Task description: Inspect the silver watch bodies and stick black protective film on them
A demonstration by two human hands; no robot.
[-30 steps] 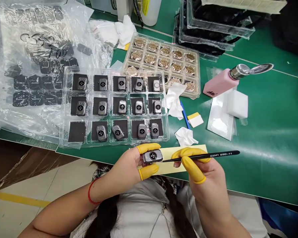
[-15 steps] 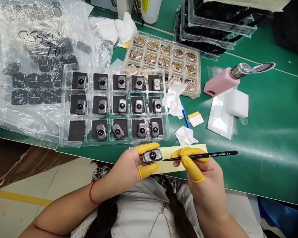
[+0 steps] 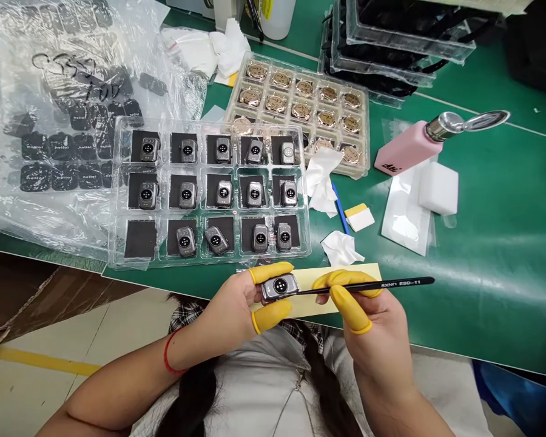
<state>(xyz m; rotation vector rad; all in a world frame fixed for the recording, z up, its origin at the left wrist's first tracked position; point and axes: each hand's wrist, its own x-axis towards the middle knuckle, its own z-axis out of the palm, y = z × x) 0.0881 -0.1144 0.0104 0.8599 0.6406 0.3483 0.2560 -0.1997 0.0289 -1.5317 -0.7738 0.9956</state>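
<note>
Between yellow-cotted thumb and finger, my left hand (image 3: pixel 236 309) grips a dark smartwatch body (image 3: pixel 279 286), its sensor side facing up. My right hand (image 3: pixel 375 328), also in yellow finger cots, pinches black tweezers (image 3: pixel 368 285) marked ESD-11. Their tip meets the right edge of the watch body. Under both hands lies a pale yellow sheet (image 3: pixel 325 308). Just beyond them, a clear plastic tray (image 3: pixel 113 243) holds rows of similar watch bodies on black squares; its front left compartment has only a black square (image 3: pixel 141 239).
Behind is a tray of gold round watch parts (image 3: pixel 301 110). White wipes (image 3: pixel 341 247), a blue stick (image 3: pixel 340 209), a pink pump bottle (image 3: pixel 409 149) and a white foam block (image 3: pixel 439 188) lie to the right. Plastic bags (image 3: pixel 73 91) cover the left; stacked trays (image 3: pixel 391 48) stand at the back.
Both hands keep their holds and have barely moved. The tweezer tip stays at the watch body's right edge. The view has shifted slightly.
</note>
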